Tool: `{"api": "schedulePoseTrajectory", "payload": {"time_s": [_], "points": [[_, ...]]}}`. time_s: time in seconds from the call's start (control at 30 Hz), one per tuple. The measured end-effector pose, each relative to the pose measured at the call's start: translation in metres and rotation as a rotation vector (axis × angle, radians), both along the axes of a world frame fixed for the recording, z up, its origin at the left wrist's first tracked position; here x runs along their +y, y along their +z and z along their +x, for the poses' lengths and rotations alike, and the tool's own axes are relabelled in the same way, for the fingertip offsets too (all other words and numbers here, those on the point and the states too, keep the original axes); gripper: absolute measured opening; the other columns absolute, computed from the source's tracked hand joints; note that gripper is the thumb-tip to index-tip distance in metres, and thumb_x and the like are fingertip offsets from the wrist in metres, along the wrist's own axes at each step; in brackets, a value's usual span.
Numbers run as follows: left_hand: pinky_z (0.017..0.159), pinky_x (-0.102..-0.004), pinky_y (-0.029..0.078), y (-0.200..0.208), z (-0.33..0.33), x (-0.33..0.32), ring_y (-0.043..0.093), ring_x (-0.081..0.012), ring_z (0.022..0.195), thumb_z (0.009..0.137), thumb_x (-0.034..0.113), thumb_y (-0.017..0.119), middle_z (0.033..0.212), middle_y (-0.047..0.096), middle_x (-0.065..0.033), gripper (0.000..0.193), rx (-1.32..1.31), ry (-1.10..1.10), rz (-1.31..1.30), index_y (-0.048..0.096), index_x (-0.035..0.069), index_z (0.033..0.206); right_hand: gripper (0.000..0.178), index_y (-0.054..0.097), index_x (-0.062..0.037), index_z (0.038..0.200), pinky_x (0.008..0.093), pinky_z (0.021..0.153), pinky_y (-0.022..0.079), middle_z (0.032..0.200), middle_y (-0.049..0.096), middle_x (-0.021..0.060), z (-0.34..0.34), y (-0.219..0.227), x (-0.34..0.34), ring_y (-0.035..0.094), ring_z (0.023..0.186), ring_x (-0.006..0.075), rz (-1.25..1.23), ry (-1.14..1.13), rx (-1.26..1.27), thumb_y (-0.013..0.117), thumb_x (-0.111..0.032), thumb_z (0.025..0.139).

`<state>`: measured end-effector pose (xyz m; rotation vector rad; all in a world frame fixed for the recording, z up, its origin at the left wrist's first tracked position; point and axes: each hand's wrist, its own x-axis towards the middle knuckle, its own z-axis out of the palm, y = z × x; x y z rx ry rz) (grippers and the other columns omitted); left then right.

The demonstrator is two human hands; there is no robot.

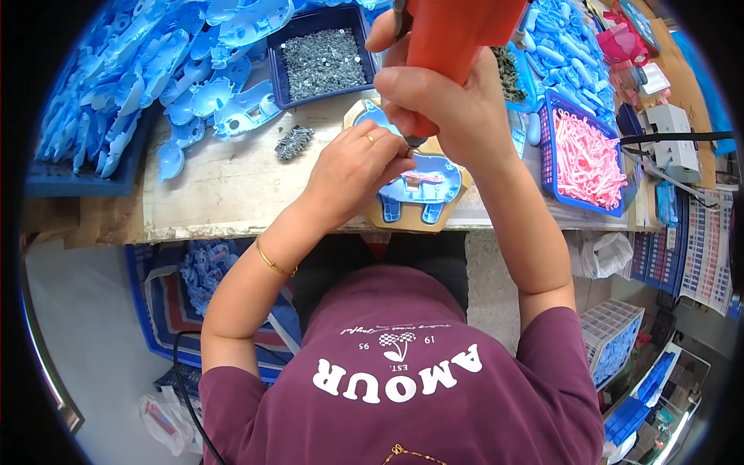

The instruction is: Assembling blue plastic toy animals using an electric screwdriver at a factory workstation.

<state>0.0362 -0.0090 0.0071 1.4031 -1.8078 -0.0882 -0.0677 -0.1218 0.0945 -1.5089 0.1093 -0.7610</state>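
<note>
My right hand (473, 108) is wrapped round an orange electric screwdriver (453, 46), held upright with its bit pointing down. The fingertips of my left hand (349, 167) pinch together beside the bit's tip; whatever they hold is too small and hidden to make out. Beneath both hands lies a light blue plastic shell half (440, 172), set in a tan holding block (409, 222) at the table's front edge. A small pink and white part (422, 177) rests inside the shell. My hands cover the shell's middle. Left of them sits a small heap of screws (294, 143) on the tabletop.
A dark blue tray (280, 87) of screws stands at the back. Blue shell pieces (132, 77) pile up at the left. On the right are a blue basket (549, 147) of pink parts and more blue pieces (570, 54). A black cable (177, 372) hangs at lower left.
</note>
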Motion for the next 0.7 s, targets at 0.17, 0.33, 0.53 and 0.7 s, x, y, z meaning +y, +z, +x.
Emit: {"api": "schedulePoseTrajectory", "payload": {"time_s": [0.17, 0.33, 0.53, 0.7], "points": [[0.075, -0.0425, 0.050, -0.002, -0.006, 0.004, 0.061, -0.0281, 0.089, 0.090, 0.014, 0.071, 0.087, 0.063, -0.0092, 0.015, 0.092, -0.045, 0.048, 0.059, 0.006, 0.093, 0.028, 0.064, 0.0005, 0.107, 0.0230, 0.054, 0.047, 0.079, 0.064, 0.0022, -0.008, 0.003, 0.001, 0.060, 0.059, 0.0076, 0.052, 0.027, 0.041, 0.073, -0.005, 0.081], [0.073, -0.0406, 0.051, -0.004, -0.008, 0.004, 0.062, -0.0271, 0.087, 0.090, 0.016, 0.071, 0.087, 0.064, -0.0077, 0.014, 0.201, -0.124, 0.043, 0.061, 0.006, 0.094, 0.028, 0.064, 0.0022, 0.106, 0.0216, 0.053, 0.046, 0.071, 0.062, 0.0015, -0.018, 0.002, 0.004, 0.059, 0.057, 0.0070, 0.134, 0.076, 0.052, 0.073, -0.006, 0.081], [0.069, -0.0388, 0.051, -0.008, -0.005, 0.002, 0.063, -0.0241, 0.080, 0.084, 0.019, 0.077, 0.081, 0.066, -0.0041, 0.018, 0.085, -0.063, -0.014, 0.065, 0.009, 0.093, 0.027, 0.066, 0.0023, 0.105, 0.0211, 0.054, 0.047, 0.074, 0.064, 0.0027, -0.026, 0.010, 0.007, 0.062, 0.060, 0.0067, 0.032, -0.056, -0.034, 0.073, -0.007, 0.081], [0.071, -0.0393, 0.051, -0.007, -0.009, 0.001, 0.063, -0.0252, 0.081, 0.084, 0.016, 0.078, 0.082, 0.066, -0.0052, 0.019, 0.142, -0.104, -0.021, 0.065, 0.007, 0.094, 0.028, 0.066, 0.0023, 0.106, 0.0212, 0.054, 0.047, 0.072, 0.063, 0.0023, -0.022, 0.003, 0.009, 0.061, 0.058, 0.0065, 0.040, -0.036, -0.003, 0.072, -0.007, 0.080]]}}
